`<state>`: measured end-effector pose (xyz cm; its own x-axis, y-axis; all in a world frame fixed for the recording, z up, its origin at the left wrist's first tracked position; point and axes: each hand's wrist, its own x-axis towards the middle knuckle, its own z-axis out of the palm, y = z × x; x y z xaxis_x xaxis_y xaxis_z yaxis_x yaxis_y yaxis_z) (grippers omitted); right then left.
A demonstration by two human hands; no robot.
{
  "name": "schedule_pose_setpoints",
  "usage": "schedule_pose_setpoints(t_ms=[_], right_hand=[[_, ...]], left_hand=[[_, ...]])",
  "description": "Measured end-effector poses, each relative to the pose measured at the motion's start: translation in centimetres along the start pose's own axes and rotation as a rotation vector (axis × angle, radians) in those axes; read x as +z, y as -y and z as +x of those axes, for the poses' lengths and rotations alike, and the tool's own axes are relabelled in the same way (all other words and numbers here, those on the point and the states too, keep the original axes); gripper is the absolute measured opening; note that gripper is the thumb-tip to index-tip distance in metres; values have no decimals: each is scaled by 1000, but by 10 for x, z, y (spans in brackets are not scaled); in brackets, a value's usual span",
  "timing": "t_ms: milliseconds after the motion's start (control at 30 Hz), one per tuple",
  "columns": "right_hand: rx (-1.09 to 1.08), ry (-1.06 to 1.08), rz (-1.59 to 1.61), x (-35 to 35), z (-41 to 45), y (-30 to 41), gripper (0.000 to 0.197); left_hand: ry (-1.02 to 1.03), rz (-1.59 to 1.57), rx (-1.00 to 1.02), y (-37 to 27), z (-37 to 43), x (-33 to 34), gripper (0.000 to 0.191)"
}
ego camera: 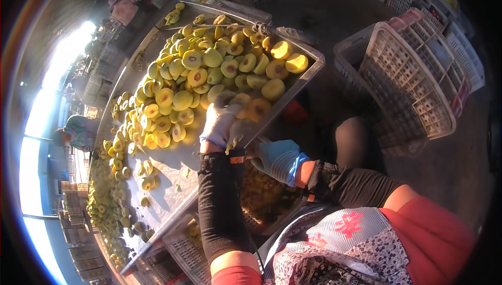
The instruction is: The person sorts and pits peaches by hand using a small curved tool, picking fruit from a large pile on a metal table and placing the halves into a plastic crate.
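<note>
A large pile of halved yellow-green stone fruits (192,77), which look like peaches, covers the upper part of a metal-edged table (172,167). Some cut faces show a brown pit or pit hollow. My left hand (221,124), in a whitish glove with dark fingertips, reaches to the near edge of the pile. Its fingers are blurred against the fruit, so whether they grip a piece is unclear. My right hand (278,159), in a blue-grey glove, is curled just off the table's near edge. A small pale piece shows at its fingers, too blurred to identify.
Below the table edge sits a container of fruit scraps (262,194). Another plastic crate (188,253) stands under the table. At right, a tilted white crate (408,81) leans on others. More fruit (102,198) lies along the table's far side. A person (78,132) is beyond it.
</note>
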<state>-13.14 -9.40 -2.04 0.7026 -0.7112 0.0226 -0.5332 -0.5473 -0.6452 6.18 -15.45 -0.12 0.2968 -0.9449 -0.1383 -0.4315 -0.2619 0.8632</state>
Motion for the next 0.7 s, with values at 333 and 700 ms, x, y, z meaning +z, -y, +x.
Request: schedule_pose_setpoints(t_ms=[333, 700], right_hand=[[413, 803, 1195, -17, -8, 32, 57], [631, 1256, 1695, 9, -23, 58, 50]], left_hand=[[-203, -1185, 91, 31, -145, -36, 28], [-398, -1308, 150, 56, -220, -29, 36]])
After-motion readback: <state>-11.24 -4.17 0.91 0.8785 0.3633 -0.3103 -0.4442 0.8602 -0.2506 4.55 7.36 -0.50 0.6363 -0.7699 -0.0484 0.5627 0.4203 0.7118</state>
